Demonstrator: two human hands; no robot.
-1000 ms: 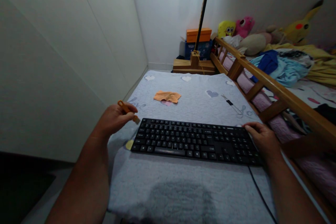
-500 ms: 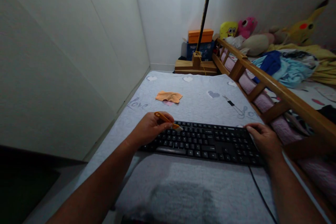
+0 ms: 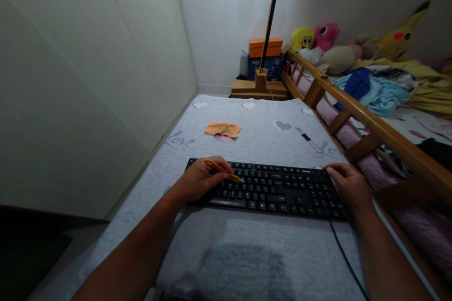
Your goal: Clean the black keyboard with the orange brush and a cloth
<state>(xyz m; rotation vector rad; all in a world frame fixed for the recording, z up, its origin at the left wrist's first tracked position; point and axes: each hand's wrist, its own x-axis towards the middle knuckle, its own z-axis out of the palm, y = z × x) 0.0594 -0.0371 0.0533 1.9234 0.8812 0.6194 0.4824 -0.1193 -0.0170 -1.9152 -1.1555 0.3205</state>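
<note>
A black keyboard (image 3: pixel 268 193) lies flat on the cloth-covered table, its cable running off toward the front right. My left hand (image 3: pixel 205 178) is closed on a small brush (image 3: pixel 221 168) with an orange handle. The pale bristles rest at the keys left of the keyboard's middle. At the keyboard's right end, my right hand (image 3: pixel 348 186) grips the edge, thumb on top and the other fingers partly hidden. Beyond the keyboard lies an orange cloth (image 3: pixel 223 129). Farther right is a thin tool with a black band (image 3: pixel 306 137), whose kind I cannot make out.
A wooden bed rail (image 3: pixel 381 127) runs along the table's right side, with clothes and plush toys behind it. White cabinet doors (image 3: pixel 106 66) stand on the left. At the far end are a wooden stand (image 3: pixel 243 87) with a black pole and stacked boxes (image 3: pixel 265 48).
My left hand and the brush have moved slightly down toward the nearer keys. The whole view has shifted a little; my right hand keeps its place on the keyboard's right end.
</note>
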